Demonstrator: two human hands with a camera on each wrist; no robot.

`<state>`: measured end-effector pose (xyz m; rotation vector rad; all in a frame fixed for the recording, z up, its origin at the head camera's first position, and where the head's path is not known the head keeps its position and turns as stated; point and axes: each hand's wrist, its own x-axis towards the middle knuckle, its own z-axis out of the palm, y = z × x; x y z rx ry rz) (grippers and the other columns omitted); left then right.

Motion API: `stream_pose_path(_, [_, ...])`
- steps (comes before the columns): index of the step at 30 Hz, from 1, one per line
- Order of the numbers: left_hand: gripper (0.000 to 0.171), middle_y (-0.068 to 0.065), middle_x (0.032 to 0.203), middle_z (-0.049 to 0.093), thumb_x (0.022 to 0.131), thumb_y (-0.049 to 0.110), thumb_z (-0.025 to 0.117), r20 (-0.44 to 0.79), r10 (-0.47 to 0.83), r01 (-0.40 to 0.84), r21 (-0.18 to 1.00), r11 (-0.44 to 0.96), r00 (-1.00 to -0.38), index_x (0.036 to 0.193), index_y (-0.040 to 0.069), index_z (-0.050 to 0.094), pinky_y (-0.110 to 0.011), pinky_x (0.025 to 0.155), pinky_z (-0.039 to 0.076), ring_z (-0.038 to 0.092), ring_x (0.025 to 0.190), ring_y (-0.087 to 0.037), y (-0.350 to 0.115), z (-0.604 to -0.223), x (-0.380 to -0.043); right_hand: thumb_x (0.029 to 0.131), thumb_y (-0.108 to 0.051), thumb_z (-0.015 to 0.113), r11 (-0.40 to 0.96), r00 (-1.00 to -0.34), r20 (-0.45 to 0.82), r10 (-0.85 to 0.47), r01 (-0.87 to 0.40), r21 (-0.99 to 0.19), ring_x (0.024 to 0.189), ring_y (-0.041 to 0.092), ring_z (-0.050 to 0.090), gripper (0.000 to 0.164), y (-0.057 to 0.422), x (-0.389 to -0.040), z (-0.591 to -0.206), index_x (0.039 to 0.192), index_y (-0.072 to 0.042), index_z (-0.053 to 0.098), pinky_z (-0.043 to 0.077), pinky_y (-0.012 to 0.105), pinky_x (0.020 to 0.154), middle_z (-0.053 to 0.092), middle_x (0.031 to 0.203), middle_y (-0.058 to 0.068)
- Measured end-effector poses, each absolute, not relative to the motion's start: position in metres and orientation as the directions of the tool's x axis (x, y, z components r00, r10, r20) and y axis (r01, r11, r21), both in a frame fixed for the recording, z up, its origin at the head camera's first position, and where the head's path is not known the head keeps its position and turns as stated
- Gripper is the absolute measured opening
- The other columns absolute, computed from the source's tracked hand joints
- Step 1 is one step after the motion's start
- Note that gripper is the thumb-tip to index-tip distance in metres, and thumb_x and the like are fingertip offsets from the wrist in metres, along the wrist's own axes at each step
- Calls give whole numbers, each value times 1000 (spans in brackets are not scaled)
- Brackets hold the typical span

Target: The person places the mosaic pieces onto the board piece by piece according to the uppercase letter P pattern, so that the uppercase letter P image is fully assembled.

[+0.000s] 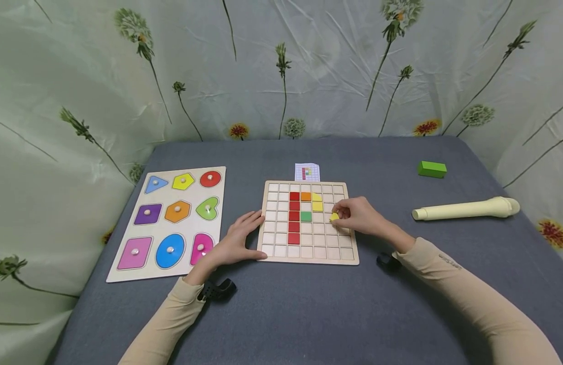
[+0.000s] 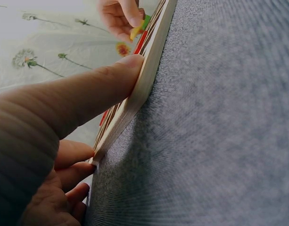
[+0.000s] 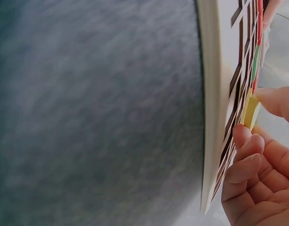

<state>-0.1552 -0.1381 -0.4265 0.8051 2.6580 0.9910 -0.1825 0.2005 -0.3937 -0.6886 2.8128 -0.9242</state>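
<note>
A wooden grid board [image 1: 320, 253] lies flat in the middle of the table. My right hand [image 1: 358, 215] pinches a small yellow tile [image 3: 251, 111] between thumb and fingertips, close over the board's right side. On the grid stand a column of red tiles [image 1: 294, 215], an orange tile [image 1: 306, 196], a green tile [image 1: 306, 216] and a yellow tile [image 1: 317, 206] below another yellow one. My left hand [image 1: 233, 241] rests against the board's left side, its thumb at the near corner and its other fingertips [image 2: 87, 153] along the edge.
A shape puzzle board [image 1: 163, 271] with knobbed pieces lies at the left. A small printed pattern card [image 1: 307, 172] touches the grid board's far edge. At the right are a green block [image 1: 432, 169] and a cream microphone-shaped object [image 1: 464, 209]. A floral curtain [image 1: 331, 66] surrounds the table.
</note>
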Motion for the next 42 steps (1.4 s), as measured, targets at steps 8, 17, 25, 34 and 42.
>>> stream_pose_path(8, [91,-16,154,27,70,30,80,10,550,422,654,628,-835,144,3,34,-65,108,17,18,142,-39,-139,-426,-155,74,-13,73,744,-905,37,-424,-372,-555,64,8,50,21,186,-186,-394,91,-1,68,41,20,62,61,69,2])
stream_pose_path(17, [91,-16,154,27,70,29,80,27,556,434,657,616,-831,144,3,34,-65,108,17,18,142,-39,-139,-428,-156,76,-15,74,776,-921,31,-389,-345,-528,61,8,46,19,175,-186,-394,87,0,67,38,21,61,57,64,2])
stream_pose_path(25, [92,-16,154,27,70,31,80,26,560,436,658,614,-828,145,3,33,-65,108,17,18,142,-38,-139,-428,-156,74,-13,76,743,-901,21,-434,-372,-557,67,10,52,22,182,-185,-390,90,-1,67,42,21,64,62,72,4])
stream_pose_path(34, [92,-16,154,27,70,30,80,21,556,433,652,622,-831,145,3,33,-64,109,17,18,142,-38,-139,-428,-156,74,-6,72,690,-870,0,-492,-390,-610,66,8,51,10,183,-184,-394,82,-6,66,42,19,60,61,71,1])
stream_pose_path(42, [93,-15,154,27,70,30,80,27,560,437,658,614,-828,145,3,33,-64,109,16,18,142,-38,-140,-430,-156,77,-8,72,656,-843,41,-537,-448,-607,65,7,47,12,179,-183,-395,88,-5,71,39,17,59,64,75,2])
